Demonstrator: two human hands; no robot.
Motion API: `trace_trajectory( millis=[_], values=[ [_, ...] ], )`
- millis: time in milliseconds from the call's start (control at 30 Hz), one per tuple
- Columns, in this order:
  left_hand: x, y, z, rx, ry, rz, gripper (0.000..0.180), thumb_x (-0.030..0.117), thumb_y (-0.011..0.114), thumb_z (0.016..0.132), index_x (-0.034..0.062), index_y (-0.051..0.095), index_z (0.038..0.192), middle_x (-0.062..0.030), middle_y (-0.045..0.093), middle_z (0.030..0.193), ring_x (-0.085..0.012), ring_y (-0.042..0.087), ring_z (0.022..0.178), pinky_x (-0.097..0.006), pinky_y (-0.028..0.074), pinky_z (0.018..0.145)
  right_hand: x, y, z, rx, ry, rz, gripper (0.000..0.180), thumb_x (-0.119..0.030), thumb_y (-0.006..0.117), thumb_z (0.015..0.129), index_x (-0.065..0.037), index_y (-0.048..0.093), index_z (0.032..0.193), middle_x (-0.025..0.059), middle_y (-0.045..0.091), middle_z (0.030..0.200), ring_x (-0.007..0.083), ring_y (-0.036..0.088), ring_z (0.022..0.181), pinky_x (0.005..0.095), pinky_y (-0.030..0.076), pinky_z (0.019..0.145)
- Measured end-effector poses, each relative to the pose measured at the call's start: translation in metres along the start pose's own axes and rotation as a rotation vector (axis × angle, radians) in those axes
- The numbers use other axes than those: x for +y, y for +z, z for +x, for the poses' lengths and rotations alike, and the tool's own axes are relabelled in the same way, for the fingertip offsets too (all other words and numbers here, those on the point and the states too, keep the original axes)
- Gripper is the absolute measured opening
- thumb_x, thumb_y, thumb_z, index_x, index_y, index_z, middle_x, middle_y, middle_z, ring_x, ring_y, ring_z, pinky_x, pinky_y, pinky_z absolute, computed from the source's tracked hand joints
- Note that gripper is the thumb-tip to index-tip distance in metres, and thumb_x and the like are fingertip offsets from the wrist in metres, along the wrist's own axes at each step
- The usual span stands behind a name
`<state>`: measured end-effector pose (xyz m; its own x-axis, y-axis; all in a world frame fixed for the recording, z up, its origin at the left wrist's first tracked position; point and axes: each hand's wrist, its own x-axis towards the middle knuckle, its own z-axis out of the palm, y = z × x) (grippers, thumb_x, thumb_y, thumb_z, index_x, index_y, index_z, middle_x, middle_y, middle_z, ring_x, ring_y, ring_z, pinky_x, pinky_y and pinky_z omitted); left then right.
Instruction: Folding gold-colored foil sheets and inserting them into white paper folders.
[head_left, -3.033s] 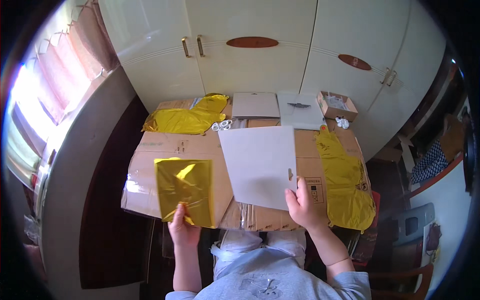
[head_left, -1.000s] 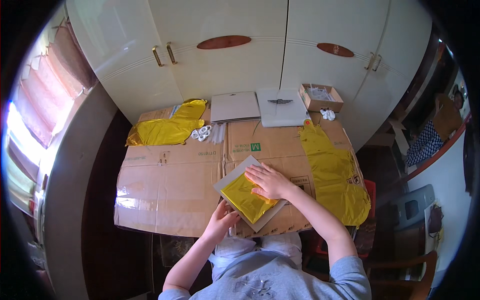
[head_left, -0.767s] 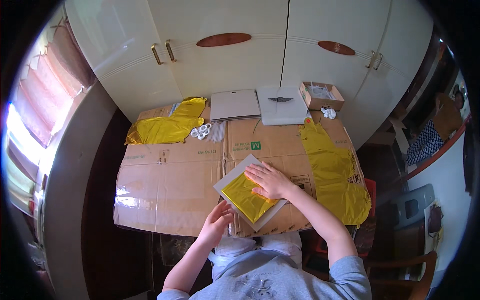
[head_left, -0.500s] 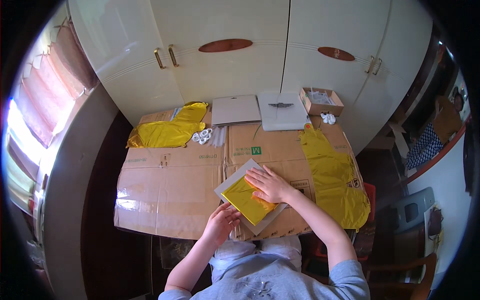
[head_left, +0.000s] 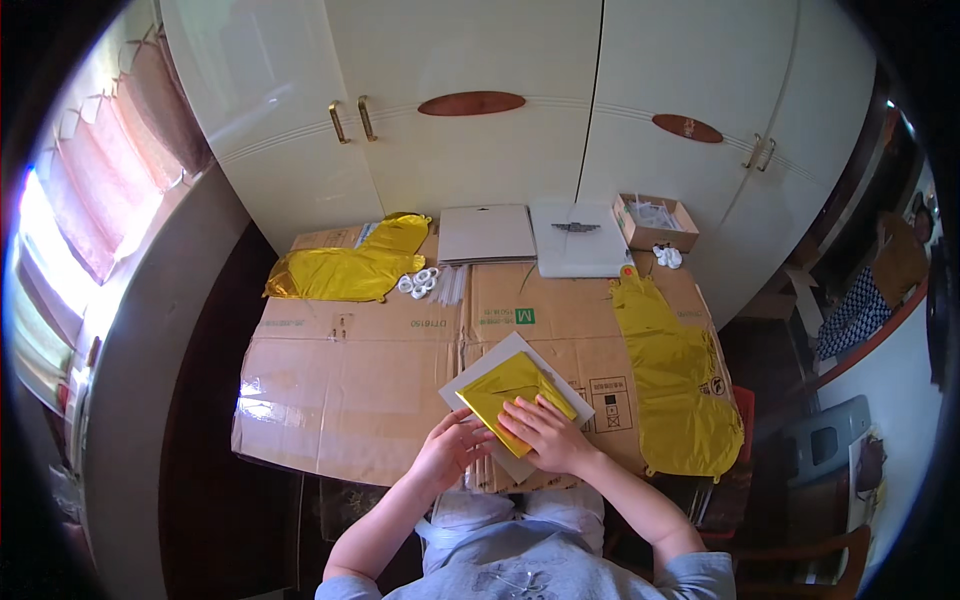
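A folded gold foil sheet [head_left: 510, 383] lies over a grey square card [head_left: 522, 347], set cornerwise near the table's front edge. My right hand [head_left: 546, 436] presses on the foil's near right part with its fingers laid out. At the lower left edge of the foil and card is my left hand [head_left: 450, 452], its fingers apart and loosely bent; the fingertips touch or nearly touch that edge. Part of the foil is hidden under my right hand.
Flattened cardboard [head_left: 340, 400] covers the table. Gold foil balloons lie flat at the back left [head_left: 350, 268] and the right [head_left: 680, 380]. Along the back are white rings [head_left: 418, 283], clear sticks [head_left: 452, 284], grey cards [head_left: 487, 235], a white panel [head_left: 580, 240] and a small box [head_left: 655, 222].
My right hand has slid toward me over the foil, from its far right part to its near right part. My left hand stays near the left edge. The whole view has shifted slightly.
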<state>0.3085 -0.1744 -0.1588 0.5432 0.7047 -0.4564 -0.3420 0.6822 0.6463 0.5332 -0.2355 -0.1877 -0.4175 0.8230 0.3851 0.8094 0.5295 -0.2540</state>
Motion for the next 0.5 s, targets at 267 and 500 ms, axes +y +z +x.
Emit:
trace_trajectory(
  millis=[267,500],
  values=[
    [0.126,-0.077,0.126,0.467,0.893,1.534,0.02,0.017,0.06,0.088,0.0053,0.071,0.1,-0.0202,0.065,0.096,-0.0301,0.066,0.084,-0.041,0.053,0.073,0.008,0.006,-0.004,0.02,0.055,0.202,0.056,-0.016,0.06,0.088,-0.015,0.048,0.142,0.0067,0.053,0.142,0.0235,0.051,0.13,0.0484,0.031,0.113],
    [0.185,-0.086,0.21,0.747,0.892,1.674,0.018,0.017,0.067,0.081,0.0075,0.072,0.096,-0.0167,0.063,0.098,-0.0353,0.062,0.093,-0.043,0.051,0.083,0.014,0.003,-0.005,0.066,0.155,0.484,0.047,-0.014,0.054,0.096,-0.015,0.047,0.143,0.0034,0.051,0.144,0.0213,0.047,0.134,0.0473,0.032,0.115]
  ],
)
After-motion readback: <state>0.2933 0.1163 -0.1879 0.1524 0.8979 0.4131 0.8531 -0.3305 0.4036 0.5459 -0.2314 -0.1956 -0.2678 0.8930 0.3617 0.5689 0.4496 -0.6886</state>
